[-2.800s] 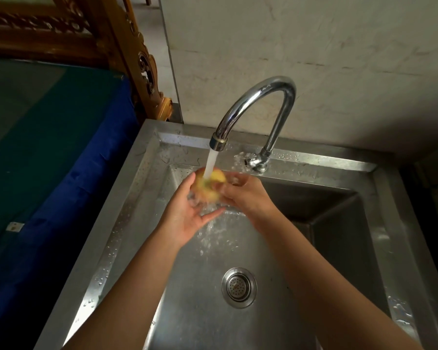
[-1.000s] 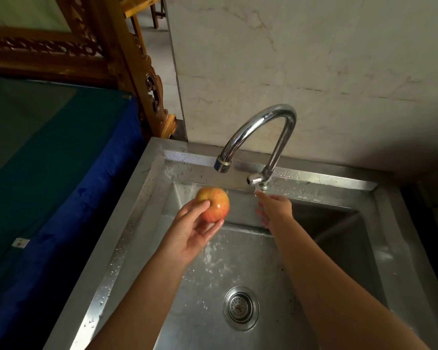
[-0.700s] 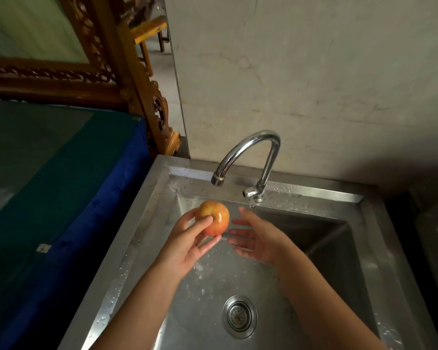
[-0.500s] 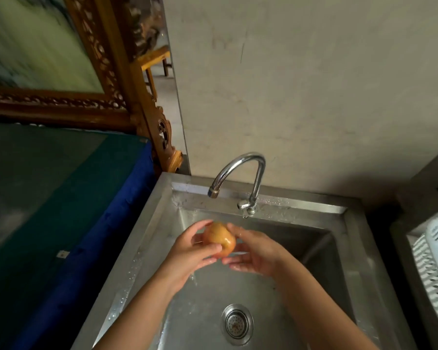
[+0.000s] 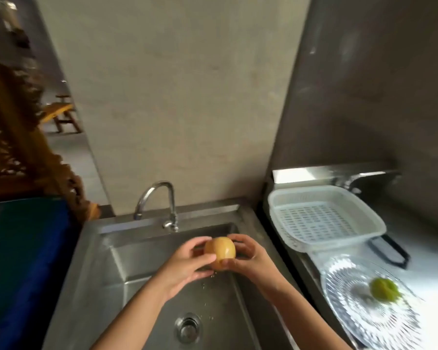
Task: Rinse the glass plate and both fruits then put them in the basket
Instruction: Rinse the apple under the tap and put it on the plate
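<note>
A wet yellow-red apple [image 5: 220, 251] is held over the steel sink [image 5: 106, 261], below the faucet. My left hand [image 5: 185, 266] cups its left side and my right hand [image 5: 248, 258] grips its right side. Drops fall from it. On the counter to the right lies a ribbed glass plate [image 5: 359, 317] with a green fruit [image 5: 384, 290] on it. Behind the plate stands a white slotted plastic basket [image 5: 369, 215], with nothing in it.
The chrome faucet [image 5: 159, 200] stands behind the apple with no water running. The drain [image 5: 187, 327] is at the sink's bottom. A blue-covered surface [image 5: 23, 261] lies left of the sink. A black handle [image 5: 390, 251] lies beside the basket.
The water has stopped. My right hand left the faucet and joined my left on the apple. The view swung right, bringing the basket, plate and green fruit into sight.
</note>
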